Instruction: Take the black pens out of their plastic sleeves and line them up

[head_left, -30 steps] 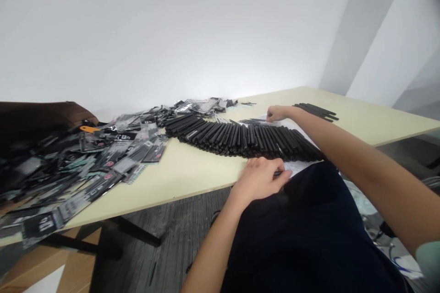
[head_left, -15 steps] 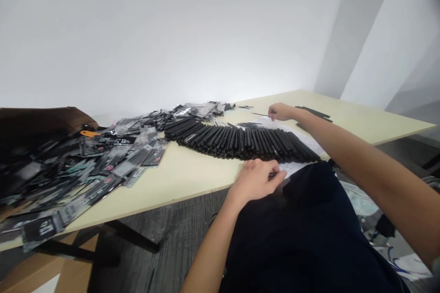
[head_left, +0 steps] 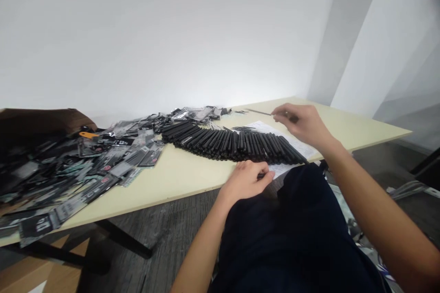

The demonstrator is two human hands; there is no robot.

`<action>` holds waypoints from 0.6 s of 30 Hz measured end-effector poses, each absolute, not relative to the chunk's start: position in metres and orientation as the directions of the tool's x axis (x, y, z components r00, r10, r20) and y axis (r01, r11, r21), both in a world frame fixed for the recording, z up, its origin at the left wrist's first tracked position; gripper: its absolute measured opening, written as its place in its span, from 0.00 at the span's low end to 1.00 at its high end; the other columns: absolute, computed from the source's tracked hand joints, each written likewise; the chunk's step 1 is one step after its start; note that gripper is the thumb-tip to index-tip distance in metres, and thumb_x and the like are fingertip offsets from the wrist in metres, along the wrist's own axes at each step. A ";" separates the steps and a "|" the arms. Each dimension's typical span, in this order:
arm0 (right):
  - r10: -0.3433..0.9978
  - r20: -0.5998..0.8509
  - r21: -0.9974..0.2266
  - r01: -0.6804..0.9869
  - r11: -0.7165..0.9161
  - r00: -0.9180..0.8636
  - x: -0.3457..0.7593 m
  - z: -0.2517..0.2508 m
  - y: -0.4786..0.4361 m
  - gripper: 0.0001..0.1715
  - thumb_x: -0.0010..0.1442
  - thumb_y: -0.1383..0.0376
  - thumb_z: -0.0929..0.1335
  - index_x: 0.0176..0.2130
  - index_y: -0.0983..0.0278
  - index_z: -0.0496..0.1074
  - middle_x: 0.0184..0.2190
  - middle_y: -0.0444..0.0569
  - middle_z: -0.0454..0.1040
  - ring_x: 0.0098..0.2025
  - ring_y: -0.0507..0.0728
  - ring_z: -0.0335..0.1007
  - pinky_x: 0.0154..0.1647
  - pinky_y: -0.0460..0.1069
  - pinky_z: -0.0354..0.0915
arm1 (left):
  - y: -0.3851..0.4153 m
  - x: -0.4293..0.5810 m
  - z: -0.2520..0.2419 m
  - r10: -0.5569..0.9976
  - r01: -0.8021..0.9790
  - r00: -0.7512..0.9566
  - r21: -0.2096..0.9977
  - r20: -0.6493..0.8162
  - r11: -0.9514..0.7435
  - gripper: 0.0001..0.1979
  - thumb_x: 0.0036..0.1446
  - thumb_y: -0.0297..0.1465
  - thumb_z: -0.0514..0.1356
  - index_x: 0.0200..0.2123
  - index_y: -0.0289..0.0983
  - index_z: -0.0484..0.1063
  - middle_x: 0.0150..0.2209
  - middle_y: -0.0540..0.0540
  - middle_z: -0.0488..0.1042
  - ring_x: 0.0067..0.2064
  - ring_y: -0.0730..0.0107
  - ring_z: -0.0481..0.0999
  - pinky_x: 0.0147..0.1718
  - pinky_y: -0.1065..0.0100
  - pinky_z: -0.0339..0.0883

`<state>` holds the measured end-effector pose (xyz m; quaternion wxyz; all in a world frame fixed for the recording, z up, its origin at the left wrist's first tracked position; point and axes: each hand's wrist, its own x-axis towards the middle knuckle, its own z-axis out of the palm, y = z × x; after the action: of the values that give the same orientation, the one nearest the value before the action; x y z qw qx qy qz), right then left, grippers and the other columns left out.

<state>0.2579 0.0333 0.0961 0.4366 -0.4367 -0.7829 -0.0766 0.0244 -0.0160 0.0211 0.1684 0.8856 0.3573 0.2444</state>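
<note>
My left fingers [head_left: 262, 166] mostly hide a dark piece [head_left: 261, 176] — kind unclear; my right fingers [head_left: 282, 109] hide one end of a thin rod [head_left: 260, 112]; left of both, a brown box [head_left: 51, 119] is cut off.

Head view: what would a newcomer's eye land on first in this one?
Probably the long, curved row of black sticks, packed side by side across the middle of the pale yellow table. Next comes the untidy heap of packets on the left, with one orange piece standing out on it. The right hand also draws attention, holding a thin dark rod beyond the row's right-hand part.
</note>
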 end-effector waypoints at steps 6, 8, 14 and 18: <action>0.494 0.868 -0.346 0.765 0.542 0.043 0.250 0.068 -0.052 0.07 0.68 0.58 0.69 0.42 0.53 0.79 0.30 0.49 0.79 0.24 0.58 0.68 0.30 0.56 0.65 | -0.018 0.022 0.026 0.694 0.503 0.653 0.513 0.301 -0.696 0.11 0.67 0.34 0.57 0.32 0.40 0.76 0.24 0.52 0.73 0.29 0.68 0.72 0.33 0.70 0.59; 0.491 0.863 -0.406 0.740 0.536 0.118 0.252 0.057 -0.064 0.06 0.68 0.58 0.69 0.41 0.52 0.79 0.28 0.47 0.76 0.23 0.58 0.66 0.27 0.56 0.63 | -0.017 0.020 0.027 0.692 0.487 0.658 0.533 0.298 -0.692 0.12 0.68 0.34 0.56 0.34 0.39 0.76 0.26 0.51 0.74 0.30 0.69 0.73 0.34 0.70 0.60; 0.566 0.816 -0.503 0.628 0.594 0.118 0.259 0.039 -0.059 0.06 0.69 0.60 0.69 0.41 0.53 0.78 0.33 0.48 0.77 0.29 0.59 0.68 0.30 0.55 0.62 | -0.014 0.020 0.025 0.692 0.457 0.661 0.576 0.290 -0.678 0.14 0.71 0.39 0.54 0.38 0.39 0.75 0.29 0.51 0.75 0.31 0.70 0.72 0.34 0.71 0.60; 0.622 0.762 -0.612 0.509 0.604 0.178 0.261 0.035 -0.055 0.07 0.67 0.58 0.71 0.37 0.55 0.79 0.33 0.48 0.77 0.31 0.59 0.70 0.30 0.54 0.62 | -0.010 0.021 0.022 0.684 0.442 0.664 0.580 0.301 -0.684 0.16 0.72 0.41 0.53 0.39 0.39 0.76 0.28 0.51 0.74 0.30 0.70 0.71 0.34 0.70 0.60</action>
<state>0.2608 -0.0554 0.0351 0.6273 -0.4424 -0.6393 0.0448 0.0207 -0.0104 0.0218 0.2360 0.8812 0.3197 0.2562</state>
